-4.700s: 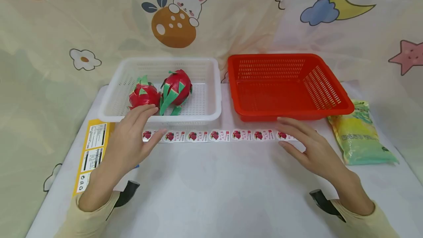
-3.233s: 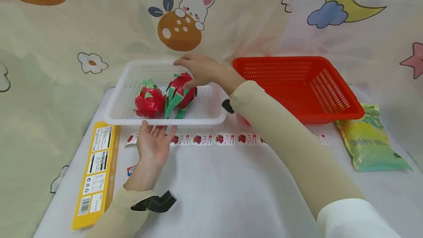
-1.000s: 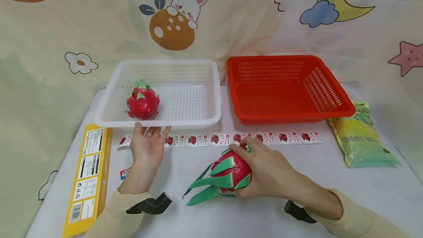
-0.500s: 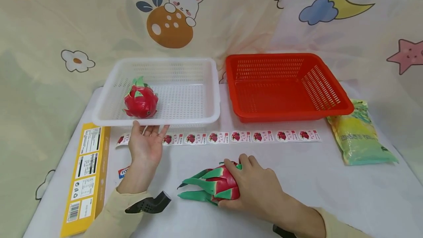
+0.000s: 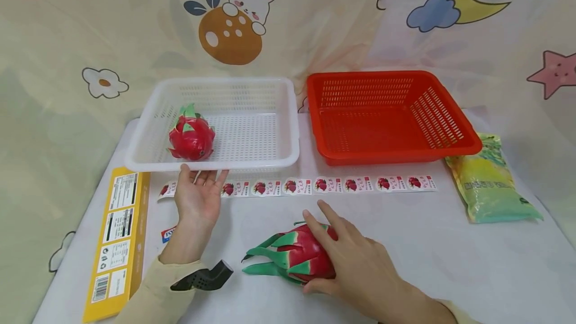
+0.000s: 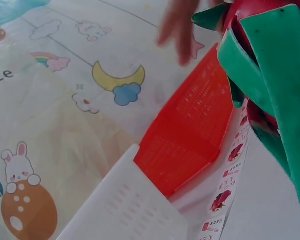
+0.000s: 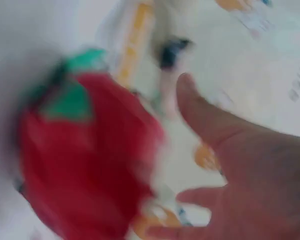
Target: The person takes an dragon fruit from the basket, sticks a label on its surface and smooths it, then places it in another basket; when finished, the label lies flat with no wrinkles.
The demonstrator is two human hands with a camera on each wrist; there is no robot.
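Note:
A dragon fruit [image 5: 306,256] with long green scales lies on the white table in front of me. My right hand [image 5: 360,264] is beside and partly over it with spread fingers; the right wrist view shows a gap between this hand [image 7: 260,175] and the blurred fruit [image 7: 90,160]. My left hand [image 5: 198,199] is palm up at the front rim of the white basket [image 5: 252,164], its thumb at the rim and its other fingertips hidden below. Inside that basket, toward its left end, sits another dragon fruit [image 5: 192,139].
A red basket [image 5: 373,156] stands right of the white one. In front of both runs a strip of dragon fruit stickers [image 5: 324,185]. A yellow box [image 5: 119,244] lies at left, a green-yellow bag [image 5: 495,184] at right. A small blue-and-red label [image 5: 167,234] peeks out by the left wrist.
My right hand took one dragon fruit from the white basket, brought it to the table's front middle and loosened its fingers from it. My left hand moved to the white basket's front rim.

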